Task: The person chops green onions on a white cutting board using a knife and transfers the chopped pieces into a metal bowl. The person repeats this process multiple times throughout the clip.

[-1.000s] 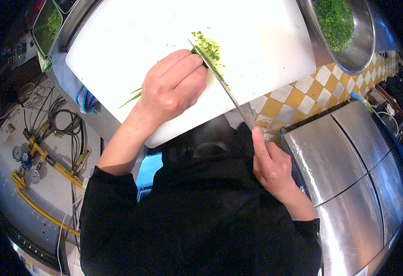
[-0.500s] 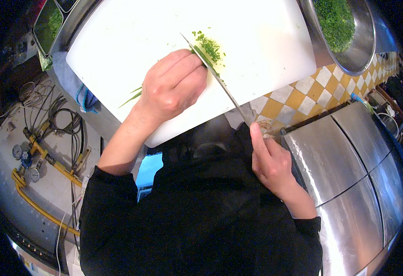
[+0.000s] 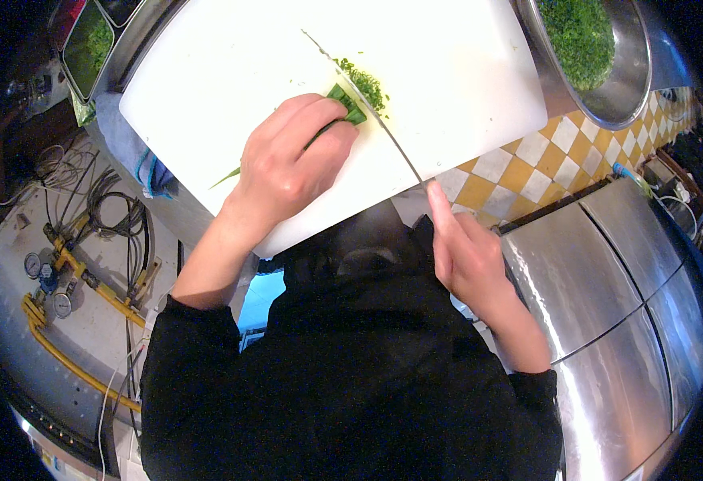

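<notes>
My left hand [image 3: 295, 156] is closed round a bunch of green onions [image 3: 348, 104] lying on a white cutting board [image 3: 464, 72]. The cut ends stick out past the fingertips, and thin green tips trail out beyond the wrist side. In my right hand [image 3: 470, 256] is a kitchen knife [image 3: 391, 138], gripped by its handle, which the fingers hide. The blade runs up and left across the board, seen almost edge-on, just right of the cut ends. Beyond the blade lies a small heap of chopped green onion [image 3: 370, 86].
At the upper right stands a metal bowl [image 3: 638, 56] of chopped greens. Another container [image 3: 87, 68] with greens is at the upper left. A blue cloth [image 3: 153, 172] lies by the board's left edge. Stainless doors [image 3: 576, 272] are at right, yellow pipes [image 3: 79, 361] and gauges at left.
The knife has moved up and left along its length, with my right hand following upward. My left fingers have drawn back slightly, so more of the green onion ends shows.
</notes>
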A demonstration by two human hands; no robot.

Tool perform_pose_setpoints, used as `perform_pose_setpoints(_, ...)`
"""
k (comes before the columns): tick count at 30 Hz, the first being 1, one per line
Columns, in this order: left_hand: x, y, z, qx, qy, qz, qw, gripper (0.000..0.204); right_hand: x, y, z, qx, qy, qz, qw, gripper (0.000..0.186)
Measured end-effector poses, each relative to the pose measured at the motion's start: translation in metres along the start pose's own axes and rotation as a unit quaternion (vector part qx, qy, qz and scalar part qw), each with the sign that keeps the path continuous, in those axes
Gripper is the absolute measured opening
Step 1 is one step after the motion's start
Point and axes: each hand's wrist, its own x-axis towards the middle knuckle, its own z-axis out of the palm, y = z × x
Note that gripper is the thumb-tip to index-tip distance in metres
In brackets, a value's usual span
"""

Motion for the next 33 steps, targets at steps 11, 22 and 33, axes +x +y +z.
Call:
perform_pose_setpoints(11,0.006,0.005,-0.005,0.001,0.015,0.015,1.000,0.022,-0.037,-0.014,-0.016,-0.080,-0.015,0.010,0.997,0.070)
perform_pose_setpoints(22,-0.001,-0.001,0.005,-0.012,0.008,0.012,1.000,0.024,-0.039,-0.015,-0.012,-0.074,-0.016,-0.002,0.997,0.072)
perform_pose_setpoints(33,0.001,-0.002,0.006,-0.005,-0.004,0.018,1.000,0.023,-0.036,-0.015,-0.010,-0.076,-0.034,0.007,0.997,0.071)
